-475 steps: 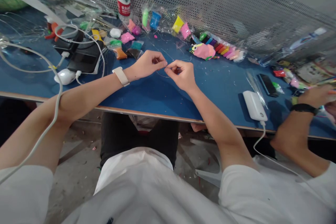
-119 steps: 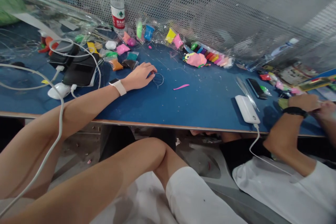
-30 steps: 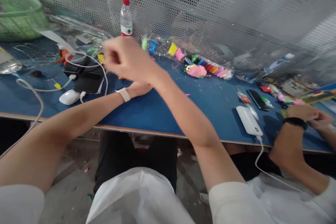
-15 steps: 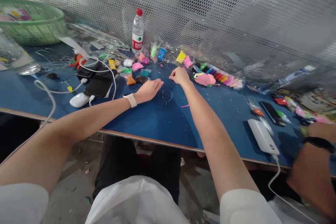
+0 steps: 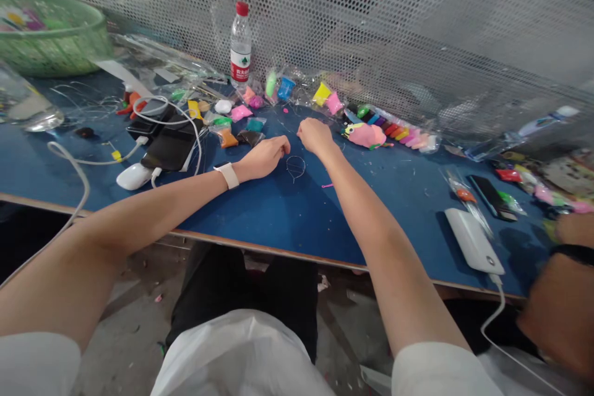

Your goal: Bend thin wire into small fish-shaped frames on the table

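The person's left hand point(image 5: 262, 158) rests on the blue tabletop point(image 5: 273, 216) with its fingers loosely curled, at the upper left of a thin wire loop point(image 5: 294, 177); whether it holds anything cannot be told. The right hand point(image 5: 317, 135) is raised just beyond the loop, thumb and fingertips drawn close together; whether something fine is pinched there is too small to tell. The loop lies flat between the forearms, its short tail pointing toward the person. A magenta modelling stick point(image 5: 327, 185) lies near it, partly hidden under the right forearm. The left wrist wears a cream watch band point(image 5: 227, 176).

To the right of the right hand sits a pink clay figure point(image 5: 365, 136), beside a plastic-wrapped row of coloured clay sticks point(image 5: 400, 132). Behind the left hand are an orange clay packet point(image 5: 228, 138) and a black clay packet point(image 5: 250, 138). Farther out, a red-capped water bottle point(image 5: 240, 67) stands upright near the perforated metal panel point(image 5: 371, 18). A green basket point(image 5: 55, 49) is at far left, and a white power bank point(image 5: 473, 241) near the right, beside a co-worker's arm point(image 5: 563, 309).
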A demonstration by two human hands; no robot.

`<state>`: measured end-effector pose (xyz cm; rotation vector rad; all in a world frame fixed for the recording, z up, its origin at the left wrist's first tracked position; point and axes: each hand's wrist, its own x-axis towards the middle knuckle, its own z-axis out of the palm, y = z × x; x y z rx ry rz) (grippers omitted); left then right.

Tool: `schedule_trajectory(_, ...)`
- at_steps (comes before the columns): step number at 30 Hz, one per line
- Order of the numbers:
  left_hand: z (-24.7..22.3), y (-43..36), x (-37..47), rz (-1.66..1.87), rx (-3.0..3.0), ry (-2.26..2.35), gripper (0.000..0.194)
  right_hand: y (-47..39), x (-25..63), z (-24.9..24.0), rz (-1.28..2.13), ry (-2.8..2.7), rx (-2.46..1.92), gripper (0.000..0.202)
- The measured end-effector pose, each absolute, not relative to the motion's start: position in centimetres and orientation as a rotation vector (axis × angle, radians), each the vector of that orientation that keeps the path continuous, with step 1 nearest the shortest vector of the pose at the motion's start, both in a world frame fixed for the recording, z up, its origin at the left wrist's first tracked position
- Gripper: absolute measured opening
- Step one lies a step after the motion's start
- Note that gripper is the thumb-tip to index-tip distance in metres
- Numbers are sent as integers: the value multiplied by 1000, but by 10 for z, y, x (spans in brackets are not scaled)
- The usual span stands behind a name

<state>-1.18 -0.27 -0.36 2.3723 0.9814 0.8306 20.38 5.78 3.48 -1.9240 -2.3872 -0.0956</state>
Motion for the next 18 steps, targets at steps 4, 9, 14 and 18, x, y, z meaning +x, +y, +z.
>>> schedule_trajectory(4, -3, -4, -12, 831, 2361, 977, 26, 57, 202, 33, -128, -2482, -1944, 36)
schedule_trajectory(9, -1, -6, -11, 801, 2411, 1012, 15, 52, 214, 49, -50, -2195, -1813, 35)
schedule_trajectory(14, -2, -9, -10, 697, 2534, 1051, 21, 39, 231, 58, 120, -2005, -1606, 30)
schedule_trajectory(18, -8, -10, -8, 654, 2556, 1165, 40, 18, 243, 46, 451, -1807, -1463, 34)
